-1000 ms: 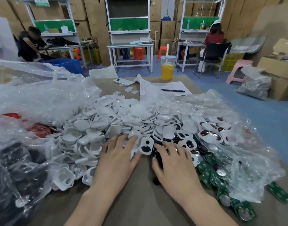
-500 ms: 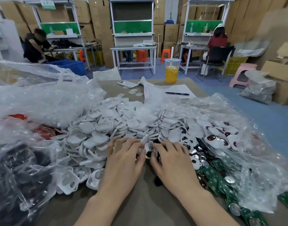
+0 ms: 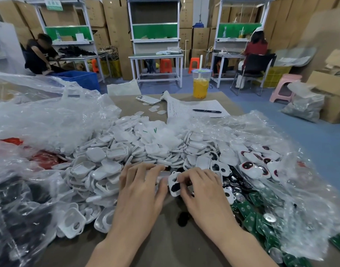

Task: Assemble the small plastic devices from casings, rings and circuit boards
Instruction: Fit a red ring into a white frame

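Fitting step, near edge of the heap of white plastic casings [image 3: 146, 149] on the brown tabletop [image 3: 165, 243]. The right hand [image 3: 203, 193] has its grip closed, fingertips pinching a white rounded casing with two dark openings [image 3: 174, 184]. The left hand [image 3: 140, 189] sets its thumb against that casing; whether this grip holds a part cannot be told. Best practice is probably to steady the casing squarely and align before pressing, with the green circuit boards [image 3: 248, 209] near on the right
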### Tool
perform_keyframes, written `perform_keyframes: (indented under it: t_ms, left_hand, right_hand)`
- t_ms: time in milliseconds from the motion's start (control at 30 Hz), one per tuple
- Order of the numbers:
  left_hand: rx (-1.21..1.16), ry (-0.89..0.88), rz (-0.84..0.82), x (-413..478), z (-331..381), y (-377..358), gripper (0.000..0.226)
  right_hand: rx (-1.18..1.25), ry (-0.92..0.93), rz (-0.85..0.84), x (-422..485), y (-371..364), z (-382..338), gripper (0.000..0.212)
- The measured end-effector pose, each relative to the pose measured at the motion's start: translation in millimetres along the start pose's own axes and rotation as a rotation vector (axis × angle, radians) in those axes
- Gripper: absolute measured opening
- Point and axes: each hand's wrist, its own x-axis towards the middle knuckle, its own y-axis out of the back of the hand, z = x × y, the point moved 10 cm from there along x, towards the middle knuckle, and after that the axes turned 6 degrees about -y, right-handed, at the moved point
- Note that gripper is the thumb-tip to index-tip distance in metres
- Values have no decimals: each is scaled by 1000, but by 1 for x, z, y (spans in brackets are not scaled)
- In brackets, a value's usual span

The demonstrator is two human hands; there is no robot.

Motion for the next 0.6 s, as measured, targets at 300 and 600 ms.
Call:
perform_keyframes:
  t_ms: [300,600]
  left_hand:
    - [-242,-29,4,2,13,6,26]
    - [-657,437,36,-13,-18,2,33]
  right_hand:
    - [289,42,-21,1,14,-13,12]
    - [1137,-368,-236,4,-9,0,22]
